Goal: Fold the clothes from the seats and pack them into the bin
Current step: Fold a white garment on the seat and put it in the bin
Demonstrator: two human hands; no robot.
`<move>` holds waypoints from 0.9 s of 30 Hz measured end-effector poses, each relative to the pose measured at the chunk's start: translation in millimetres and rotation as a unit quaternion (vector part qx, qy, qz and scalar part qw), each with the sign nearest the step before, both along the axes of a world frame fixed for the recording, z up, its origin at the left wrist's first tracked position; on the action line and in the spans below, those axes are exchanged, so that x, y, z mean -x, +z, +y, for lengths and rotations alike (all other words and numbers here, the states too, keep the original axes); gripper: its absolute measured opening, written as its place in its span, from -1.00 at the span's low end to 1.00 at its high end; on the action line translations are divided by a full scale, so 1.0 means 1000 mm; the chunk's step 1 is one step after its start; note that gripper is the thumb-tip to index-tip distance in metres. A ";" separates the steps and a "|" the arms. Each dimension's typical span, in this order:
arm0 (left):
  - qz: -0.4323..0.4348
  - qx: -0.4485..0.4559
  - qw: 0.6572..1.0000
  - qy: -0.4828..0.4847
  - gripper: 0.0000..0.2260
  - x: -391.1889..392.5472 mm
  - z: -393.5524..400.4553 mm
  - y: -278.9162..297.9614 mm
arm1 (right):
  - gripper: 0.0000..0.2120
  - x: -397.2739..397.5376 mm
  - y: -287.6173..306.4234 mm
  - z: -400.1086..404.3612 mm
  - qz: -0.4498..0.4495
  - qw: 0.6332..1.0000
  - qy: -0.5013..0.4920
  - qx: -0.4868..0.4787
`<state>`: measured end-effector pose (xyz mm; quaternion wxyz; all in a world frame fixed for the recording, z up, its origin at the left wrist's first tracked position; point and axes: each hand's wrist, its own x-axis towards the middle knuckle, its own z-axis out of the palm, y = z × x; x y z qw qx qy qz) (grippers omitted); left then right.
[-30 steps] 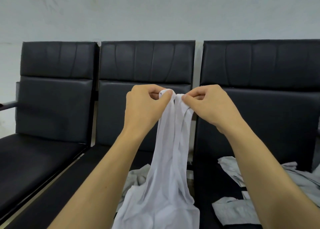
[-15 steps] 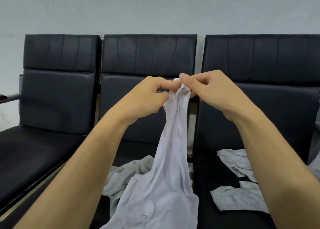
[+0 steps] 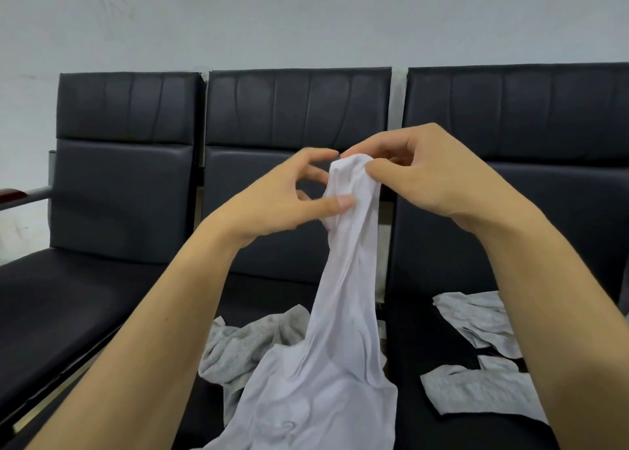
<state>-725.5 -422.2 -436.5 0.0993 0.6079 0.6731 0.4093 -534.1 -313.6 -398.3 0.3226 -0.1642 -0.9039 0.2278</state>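
Observation:
A white garment (image 3: 343, 313) hangs in front of the middle seat, bunched at its top end and spreading out low near the frame's bottom. My right hand (image 3: 429, 174) pinches that top end between thumb and fingers. My left hand (image 3: 289, 201) is just left of it, thumb pressed on the cloth a little lower, index finger curved toward the top. A crumpled grey garment (image 3: 245, 347) lies on the middle seat behind the white one. More grey clothing (image 3: 476, 323) lies on the right seat, partly hidden by my right forearm. No bin is in view.
Three black padded seats (image 3: 85, 296) stand in a row against a pale wall. The left seat has an armrest (image 3: 20, 199) at the frame's left edge. Narrow gaps with metal frame separate the seats.
My hands have come together at the garment's top. The left hand loosened its grip and slid lower on the cloth, while the right hand took the top end. The view tilted down slightly.

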 end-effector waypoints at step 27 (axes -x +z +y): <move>0.007 -0.065 0.997 -0.034 -0.82 -0.002 -0.023 0.017 | -0.81 -0.008 0.011 0.007 0.275 0.961 -0.027 0.008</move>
